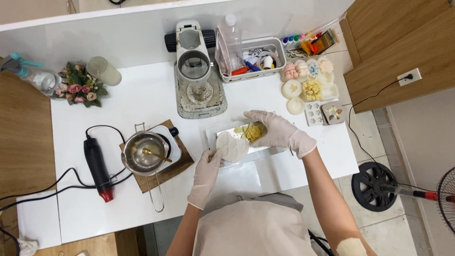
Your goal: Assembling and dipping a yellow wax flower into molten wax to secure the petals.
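Note:
My right hand [277,131], in a white glove, holds a yellow flower-shaped piece [253,132] with green leaves over a metal tray [214,130]. My left hand [207,167], also gloved, touches the near edge of a round white shell-patterned mould [231,146] lying on the tray. The flower piece sits just right of and above the mould.
A steel pot with a gold spoon [144,152] stands on a small hotplate and wooden board at left, beside a black heat gun [97,167]. Behind are a grey press machine [196,76], a tool bin [258,59], several flower moulds [308,85] and a bouquet [78,87].

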